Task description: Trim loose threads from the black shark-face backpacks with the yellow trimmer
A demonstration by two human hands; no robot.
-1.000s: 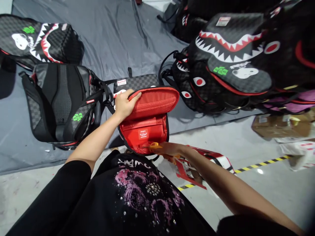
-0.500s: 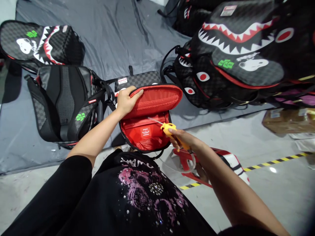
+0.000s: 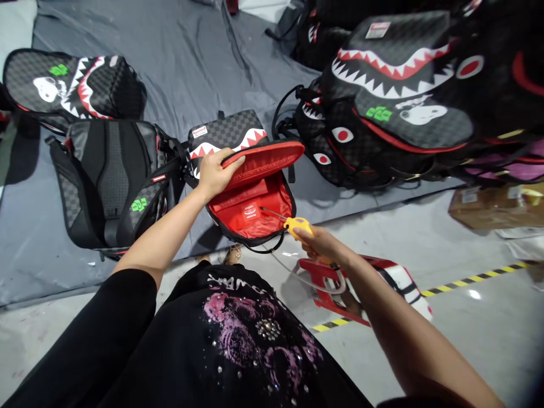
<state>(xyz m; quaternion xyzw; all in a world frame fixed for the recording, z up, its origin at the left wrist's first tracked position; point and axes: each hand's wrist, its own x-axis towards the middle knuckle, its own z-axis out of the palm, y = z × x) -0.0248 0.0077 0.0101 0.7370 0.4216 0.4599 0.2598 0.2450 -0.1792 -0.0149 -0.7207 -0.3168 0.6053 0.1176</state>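
A small checked bag with shark teeth (image 3: 249,136) lies open in front of me, its red lining (image 3: 242,218) and a printed label showing. My left hand (image 3: 216,173) pinches the edge of its lifted flap (image 3: 272,164), thumb on the red inner side. In my right hand (image 3: 317,243) is a yellow nozzle gun (image 3: 297,226), its thin metal tube pointing left over the bag's opening. A clear hose (image 3: 306,280) trails below the gun. My fingers partly hide the gun's handle.
Left of the bag lie a black backpack (image 3: 114,181), straps up, and a checked bag (image 3: 32,79). Larger shark-face backpacks (image 3: 408,73) are piled at the right. On the floor are a red-and-white object (image 3: 399,283), a cardboard box (image 3: 493,209) and striped tape (image 3: 488,276). Grey sheeting (image 3: 191,56) covers the ground.
The lifted flap has shifted slightly left and tilted, uncovering more of the teeth print. The gun's nozzle has moved slightly right and down, still over the red lining.
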